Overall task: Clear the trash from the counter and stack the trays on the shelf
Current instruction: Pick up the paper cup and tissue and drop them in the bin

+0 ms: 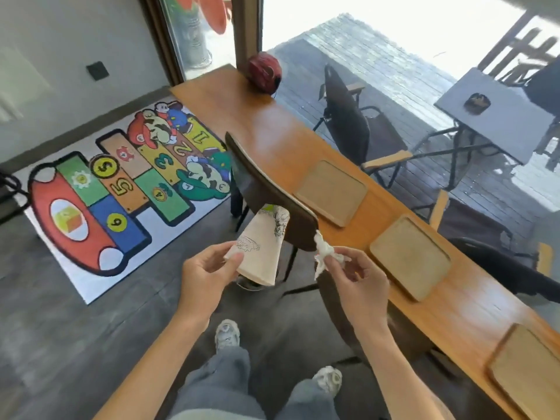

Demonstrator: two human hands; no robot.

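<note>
My left hand holds a beige paper cup with line drawings, tilted, its rim toward me. A crumpled white tissue is pinched in my right hand, just right of the cup. Both hands hover over the floor, beside the long wooden counter. Three wooden trays lie flat along the counter: the far tray, the middle tray and the near tray at the frame's lower right.
A dark chair stands against the counter right behind the cup. A red round object sits at the counter's far end. A colourful hopscotch mat covers the floor at left. Outdoor chairs and a grey table lie beyond the window.
</note>
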